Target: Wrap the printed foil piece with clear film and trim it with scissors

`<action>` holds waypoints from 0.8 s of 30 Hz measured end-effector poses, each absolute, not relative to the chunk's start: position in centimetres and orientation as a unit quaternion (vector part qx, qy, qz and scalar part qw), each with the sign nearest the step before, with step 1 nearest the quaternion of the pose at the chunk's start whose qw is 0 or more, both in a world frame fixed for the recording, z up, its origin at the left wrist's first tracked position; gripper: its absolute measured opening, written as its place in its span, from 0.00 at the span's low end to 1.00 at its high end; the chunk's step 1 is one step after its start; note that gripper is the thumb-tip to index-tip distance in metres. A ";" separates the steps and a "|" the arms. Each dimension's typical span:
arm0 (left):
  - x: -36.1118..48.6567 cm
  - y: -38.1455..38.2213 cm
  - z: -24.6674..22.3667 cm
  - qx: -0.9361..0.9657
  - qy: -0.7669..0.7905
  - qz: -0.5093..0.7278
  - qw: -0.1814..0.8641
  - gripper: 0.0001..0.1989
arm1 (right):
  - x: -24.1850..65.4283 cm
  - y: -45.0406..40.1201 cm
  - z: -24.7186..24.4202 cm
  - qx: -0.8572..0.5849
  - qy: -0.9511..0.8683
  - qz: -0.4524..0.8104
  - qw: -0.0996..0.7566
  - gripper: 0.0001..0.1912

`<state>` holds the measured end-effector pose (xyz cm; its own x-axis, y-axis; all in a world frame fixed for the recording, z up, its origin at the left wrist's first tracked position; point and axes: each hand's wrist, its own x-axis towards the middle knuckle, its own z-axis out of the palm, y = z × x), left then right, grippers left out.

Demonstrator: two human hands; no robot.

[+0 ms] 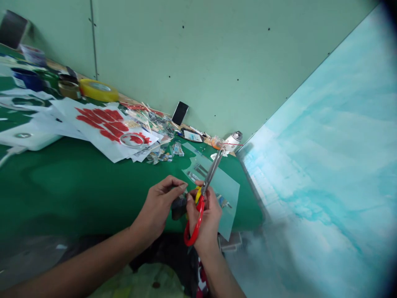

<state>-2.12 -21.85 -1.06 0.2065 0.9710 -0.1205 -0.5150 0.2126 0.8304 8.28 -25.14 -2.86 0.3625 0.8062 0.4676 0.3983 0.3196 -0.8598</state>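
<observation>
My right hand (pixel 209 219) is wrapped round scissors with red and yellow handles (pixel 198 225). Their closed metal blades (pixel 213 170) point up and away. Close beside it, my left hand (pixel 159 205) has thumb and forefinger pinched together; what sits between the tips is too small to make out. A dark, glossy scrap (pixel 179 207) hangs between both hands, and I cannot tell which one holds it. Under and past my right hand lies a clear printed sheet (pixel 231 194) with small picture cutouts on it.
Small cut pieces (pixel 159 156) lie near white papers with red paint (pixel 105 124) on the green table (pixel 93 182). Yellow tape (pixel 99 90), paint jars (pixel 27 78) and a propped phone (pixel 180 113) line the wall. A white device (pixel 31 136) sits left; a white bottle (pixel 233 140) stands in the corner.
</observation>
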 end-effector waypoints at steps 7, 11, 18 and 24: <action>-2.5 -21.7 -1.1 0.272 0.342 0.483 0.759 0.06 | 8.6 -25.1 -2.7 -0.572 -0.577 0.156 0.561 0.16; -2.3 -21.8 -1.5 0.294 0.361 0.477 0.746 0.08 | 9.3 -25.2 -3.2 -0.587 -0.610 0.138 0.514 0.20; -2.2 -22.0 -2.1 0.301 0.347 0.473 0.752 0.08 | 9.8 -25.6 -3.6 -0.584 -0.620 0.190 0.487 0.20; -2.4 -21.6 -2.1 0.337 0.357 0.458 0.741 0.10 | 12.0 -25.7 -1.1 -0.550 -0.720 0.192 0.377 0.24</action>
